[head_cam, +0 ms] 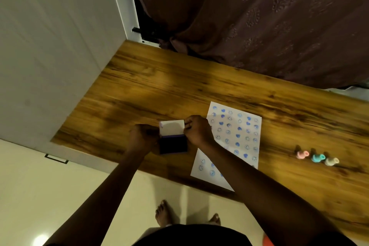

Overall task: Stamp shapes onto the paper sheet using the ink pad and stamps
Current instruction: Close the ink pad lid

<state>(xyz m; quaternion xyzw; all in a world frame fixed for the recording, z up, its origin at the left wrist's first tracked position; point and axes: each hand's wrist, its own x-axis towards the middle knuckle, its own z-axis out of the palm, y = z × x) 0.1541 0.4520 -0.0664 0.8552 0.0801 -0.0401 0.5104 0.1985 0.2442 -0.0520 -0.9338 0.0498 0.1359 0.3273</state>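
Observation:
A dark ink pad [173,146] sits on the wooden table [155,86] with its white lid [171,127] hinged up. My left hand [142,136] grips the pad's left side. My right hand [197,130] pinches the lid's right edge. To the right lies a white paper sheet [235,132] covered with several blue stamped hearts and faces; my right forearm crosses its lower part. Three small stamps lie on their sides at the far right: pink [302,154], teal [317,158] and cream [331,161].
A dark patterned curtain [259,16] hangs behind the table. A white cabinet wall [50,46] stands on the left. The table's near edge runs diagonally, with pale floor tiles and my bare feet [165,213] below it.

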